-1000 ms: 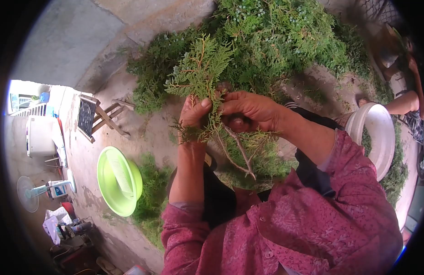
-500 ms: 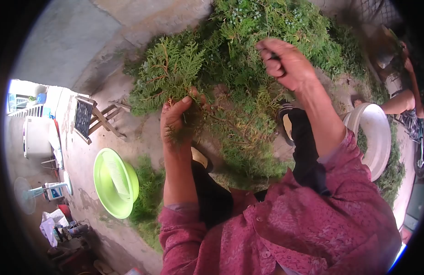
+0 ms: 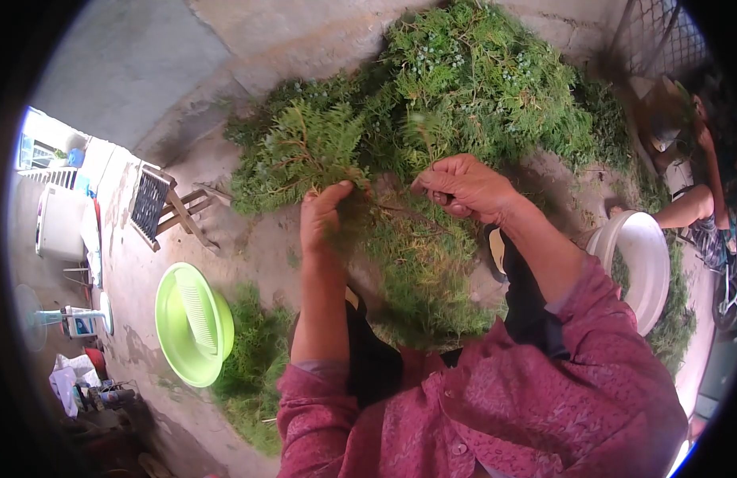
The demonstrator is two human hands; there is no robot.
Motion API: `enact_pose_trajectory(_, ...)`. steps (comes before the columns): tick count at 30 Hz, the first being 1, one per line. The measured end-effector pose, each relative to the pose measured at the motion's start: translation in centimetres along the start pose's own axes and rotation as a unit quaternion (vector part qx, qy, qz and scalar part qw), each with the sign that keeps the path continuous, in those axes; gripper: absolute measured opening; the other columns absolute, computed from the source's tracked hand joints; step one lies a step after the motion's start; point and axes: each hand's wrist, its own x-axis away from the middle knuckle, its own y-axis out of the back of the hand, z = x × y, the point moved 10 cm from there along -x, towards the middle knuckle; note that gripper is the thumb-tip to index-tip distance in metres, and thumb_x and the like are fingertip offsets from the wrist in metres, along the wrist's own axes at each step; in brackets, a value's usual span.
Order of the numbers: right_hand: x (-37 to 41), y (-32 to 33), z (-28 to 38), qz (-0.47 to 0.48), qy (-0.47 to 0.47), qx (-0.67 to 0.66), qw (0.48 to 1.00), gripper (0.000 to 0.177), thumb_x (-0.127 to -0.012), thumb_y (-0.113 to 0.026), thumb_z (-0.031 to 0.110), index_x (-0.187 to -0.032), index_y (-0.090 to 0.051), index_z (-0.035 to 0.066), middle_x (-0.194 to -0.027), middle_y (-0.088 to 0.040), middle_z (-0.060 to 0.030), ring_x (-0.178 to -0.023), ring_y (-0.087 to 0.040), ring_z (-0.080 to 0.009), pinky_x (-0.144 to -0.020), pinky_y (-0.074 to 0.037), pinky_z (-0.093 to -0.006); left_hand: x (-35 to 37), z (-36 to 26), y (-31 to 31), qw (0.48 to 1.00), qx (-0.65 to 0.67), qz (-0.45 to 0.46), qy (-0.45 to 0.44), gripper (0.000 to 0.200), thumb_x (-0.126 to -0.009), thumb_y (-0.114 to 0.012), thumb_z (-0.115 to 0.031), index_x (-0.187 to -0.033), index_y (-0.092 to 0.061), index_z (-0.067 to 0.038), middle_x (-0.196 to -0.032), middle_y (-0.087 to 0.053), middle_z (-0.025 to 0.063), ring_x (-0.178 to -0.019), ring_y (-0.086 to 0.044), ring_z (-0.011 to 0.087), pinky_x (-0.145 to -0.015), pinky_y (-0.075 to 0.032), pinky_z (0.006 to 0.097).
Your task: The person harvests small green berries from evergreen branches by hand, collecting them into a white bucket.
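Note:
My left hand (image 3: pixel 322 219) is closed round the stem end of a leafy evergreen branch (image 3: pixel 311 147), whose flat, scaly fronds spread up and away from the thumb. Close by on the right, my right hand (image 3: pixel 472 191) pinches a small green sprig (image 3: pixel 428 139) that stands up from the fingertips, somewhat blurred. Beyond both hands lies a big heap of cut evergreen branches (image 3: pixel 496 80) dotted with pale bluish cones. Loose clippings (image 3: pixel 424 275) cover the floor between my feet.
A green basin (image 3: pixel 168 319) with a ribbed washboard part stands at left, beside more greenery (image 3: pixel 253 358). Further off is a folding wooden stool (image 3: pixel 181 209). At right are a white tub (image 3: pixel 655 271) and another person's bare leg (image 3: pixel 687 209). A fan (image 3: pixel 66 316) stands far left.
My right hand has come down and left, closer to my left hand, and a sprig now shows at its fingertips. My left hand keeps its branch. The view has shifted slightly.

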Motion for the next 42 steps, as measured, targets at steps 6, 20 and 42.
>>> enact_pose_trajectory(6,-0.9,-1.1,-0.3,-0.011,0.069,0.188,0.980,0.028,-0.084,-0.057,0.027,-0.073,-0.062,0.001,-0.052,-0.047,0.0008,-0.045,-0.041,-0.0053,-0.041,-0.032,-0.0230,-0.1,2.8,1.1,0.996,0.020,-0.006,0.082,0.014,-0.076,-0.055,0.000,-0.090,-0.053,0.000,-0.083,-0.059,0.0112,-0.071,-0.060,0.0225,-0.062,-0.050,0.0329)
enact_pose_trajectory(20,-0.5,-5.8,-3.4,0.113,0.109,0.401,0.903,0.028,-0.081,-0.056,0.017,-0.060,-0.051,0.000,-0.048,-0.044,-0.0049,-0.047,-0.043,-0.0105,-0.047,-0.036,-0.0292,2.1,6.3,-2.9,0.984,0.037,0.111,0.134,0.029,-0.076,-0.058,0.003,-0.104,-0.050,0.002,-0.102,-0.057,0.0137,-0.092,-0.059,0.0282,-0.080,-0.051,0.0387)
enact_pose_trajectory(42,-0.1,-4.1,-0.8,0.089,0.117,0.443,0.884,0.020,-0.082,-0.058,0.021,-0.076,-0.061,0.003,-0.057,-0.049,0.0018,-0.053,-0.043,-0.0067,-0.051,-0.037,-0.0236,2.2,4.9,-2.6,0.989,-0.085,0.084,0.086,0.023,-0.080,-0.056,0.002,-0.101,-0.048,0.000,-0.086,-0.061,0.0107,-0.073,-0.061,0.0189,-0.059,-0.054,0.0319)
